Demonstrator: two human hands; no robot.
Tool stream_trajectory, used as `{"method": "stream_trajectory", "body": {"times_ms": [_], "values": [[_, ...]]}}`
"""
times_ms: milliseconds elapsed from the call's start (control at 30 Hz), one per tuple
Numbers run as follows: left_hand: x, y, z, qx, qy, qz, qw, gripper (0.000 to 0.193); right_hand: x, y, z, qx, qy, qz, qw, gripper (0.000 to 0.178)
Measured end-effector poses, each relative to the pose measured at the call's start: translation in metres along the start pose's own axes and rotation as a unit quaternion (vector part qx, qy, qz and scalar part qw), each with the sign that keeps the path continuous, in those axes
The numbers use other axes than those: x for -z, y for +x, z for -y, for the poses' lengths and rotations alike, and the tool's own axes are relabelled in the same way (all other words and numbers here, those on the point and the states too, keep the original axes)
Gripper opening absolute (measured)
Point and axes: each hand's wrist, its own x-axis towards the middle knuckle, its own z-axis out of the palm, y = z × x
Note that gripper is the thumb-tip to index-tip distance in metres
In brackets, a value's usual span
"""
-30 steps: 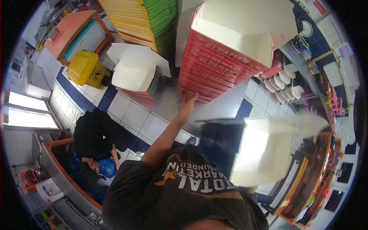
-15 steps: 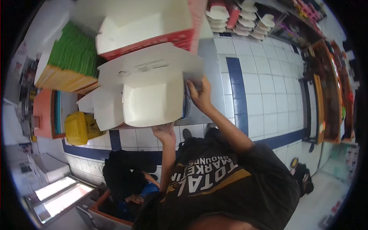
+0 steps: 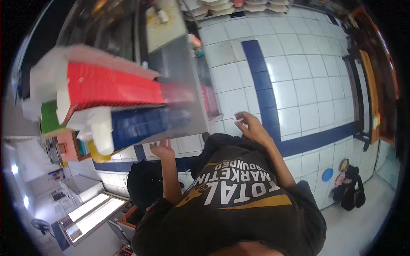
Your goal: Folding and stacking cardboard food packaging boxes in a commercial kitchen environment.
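A stack of nested paper food boxes with blue sides (image 3: 139, 126) lies on its side along the near edge of the metal table (image 3: 181, 64). Beside it, on the far side, is a longer stack with red sides (image 3: 111, 85); both show white open flaps at the left. My left hand (image 3: 162, 148) is palm up just off the table's near edge, close to the blue stack, fingers apart and holding nothing. Out over the floor, right of the table, my right hand (image 3: 252, 126) is empty with loosely bent, parted fingers.
A green stack (image 3: 52, 117) stands behind the boxes at the left, near an orange cabinet (image 3: 68, 145). One person in dark clothes (image 3: 145, 183) is low at my left; another (image 3: 350, 187) is farther right. Wooden furniture (image 3: 369, 94) stands across the tiled floor.
Both hands have come off the blue-sided boxes they were touching; the right moved away from the table. The view has turned, showing the stacks from the side, farther left.
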Motion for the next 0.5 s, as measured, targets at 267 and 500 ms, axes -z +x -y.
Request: {"method": "stream_trajectory", "body": {"times_ms": [267,500], "values": [[-0.163,-0.164,0.185,0.177,0.213,0.231,0.933,0.044,0.24,-0.021,-0.122,-0.067,-0.026,-0.079,0.994,0.034],[-0.413,-0.225,0.334,0.253,0.333,0.342,0.841,0.033,0.397,-0.08,-0.43,-0.276,0.126,-0.601,0.739,0.027]]}}
